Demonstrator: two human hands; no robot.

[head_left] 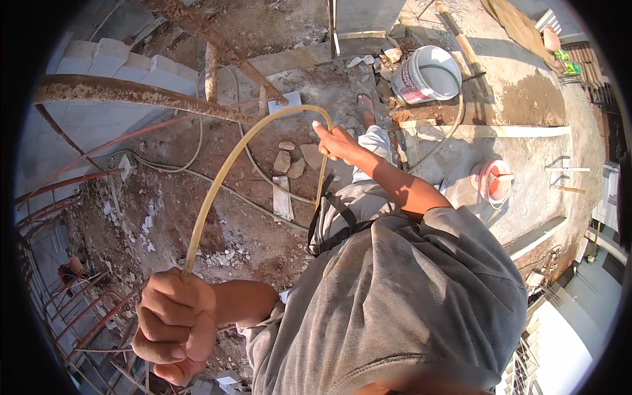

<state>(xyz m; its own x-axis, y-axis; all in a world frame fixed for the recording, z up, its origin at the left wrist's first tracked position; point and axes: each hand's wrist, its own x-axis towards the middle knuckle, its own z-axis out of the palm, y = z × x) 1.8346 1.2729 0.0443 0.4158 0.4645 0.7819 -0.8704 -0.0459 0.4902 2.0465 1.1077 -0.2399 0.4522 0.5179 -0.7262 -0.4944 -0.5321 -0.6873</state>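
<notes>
While the left hand (pixel 174 322) at eight o'clock and the right hand (pixel 337 143) at twelve had their grips clamped round it, the translucent yellow hose (pixel 212 196) arched between, seemingly light, springy and best held clear of its tightest bend.

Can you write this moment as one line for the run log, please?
Left hand: closed around hose | right hand: holding same hose | hose: yellowish, arched between hands | white bucket: upper right of picture

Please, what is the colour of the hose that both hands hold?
The hose is pale yellow; it shows best in the head view.
</notes>
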